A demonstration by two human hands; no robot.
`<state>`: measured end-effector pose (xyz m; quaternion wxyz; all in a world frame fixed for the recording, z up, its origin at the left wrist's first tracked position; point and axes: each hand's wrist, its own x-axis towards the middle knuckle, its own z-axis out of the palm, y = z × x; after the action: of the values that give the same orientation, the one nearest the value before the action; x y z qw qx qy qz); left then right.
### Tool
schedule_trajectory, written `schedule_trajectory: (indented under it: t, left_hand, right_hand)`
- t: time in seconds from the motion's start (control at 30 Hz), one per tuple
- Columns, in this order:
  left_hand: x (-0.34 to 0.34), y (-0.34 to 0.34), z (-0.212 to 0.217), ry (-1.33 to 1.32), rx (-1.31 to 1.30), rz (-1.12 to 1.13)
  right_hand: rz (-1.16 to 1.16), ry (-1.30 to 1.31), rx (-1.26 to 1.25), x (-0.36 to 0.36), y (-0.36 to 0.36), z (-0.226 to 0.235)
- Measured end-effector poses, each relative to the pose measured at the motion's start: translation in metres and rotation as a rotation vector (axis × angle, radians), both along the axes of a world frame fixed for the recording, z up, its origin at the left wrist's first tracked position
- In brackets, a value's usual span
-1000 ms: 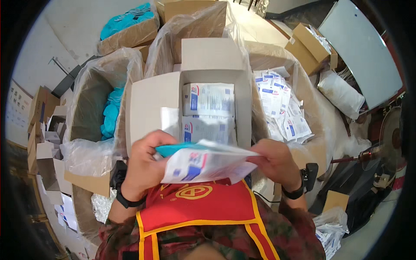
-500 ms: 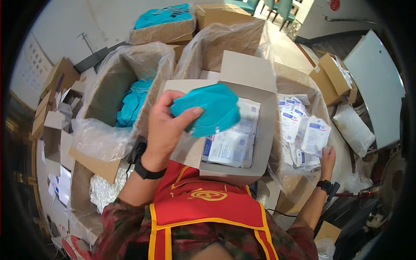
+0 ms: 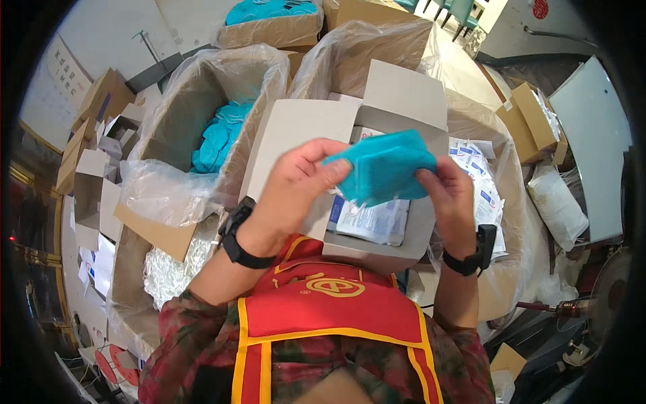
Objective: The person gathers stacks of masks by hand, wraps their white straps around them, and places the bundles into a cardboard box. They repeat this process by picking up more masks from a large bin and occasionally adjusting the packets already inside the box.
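Observation:
Over the open white carton (image 3: pixel 404 79), I hold a small stack of teal flat-folded face masks (image 3: pixel 389 168) between both hands. My left hand (image 3: pixel 296 176) pinches the stack's left end, thumb on top. My right hand (image 3: pixel 455 192) grips its right end, thumb against the near edge. Below the stack, white and blue flat packets (image 3: pixel 370 223) lie inside the carton, partly hidden by the masks. To the right, more white packets (image 3: pixel 479 176) fill a plastic-lined box, partly behind my right hand.
At the left, a plastic-lined box (image 3: pixel 168 111) holds a heap of teal masks (image 3: pixel 222 138). White tangled strands (image 3: pixel 168 273) lie in a nearer box. Another box of teal masks (image 3: pixel 269 10) stands at the back. A white sack (image 3: pixel 557 202) and a brown carton (image 3: pixel 528 124) are at the right.
My right hand has let go of a white packet at the right-hand box and come inward to the teal stack. My left hand and the stack have moved right in the picture.

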<state>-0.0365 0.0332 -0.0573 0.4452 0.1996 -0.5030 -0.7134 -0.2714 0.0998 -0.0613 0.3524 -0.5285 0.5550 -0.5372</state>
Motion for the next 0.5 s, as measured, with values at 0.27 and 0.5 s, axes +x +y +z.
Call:
schedule_trajectory:
  t: [0.27, 0.5]
  left_hand:
    - [0.032, -0.034, 0.009, -0.269, -0.259, 0.220]
    - [0.009, -0.008, 0.028, 0.109, 0.171, -0.028]
  right_hand:
    - [0.242, 0.398, -0.222, -0.004, 0.037, 0.029]
    - [0.191, 0.156, -0.283, 0.023, -0.004, 0.037]
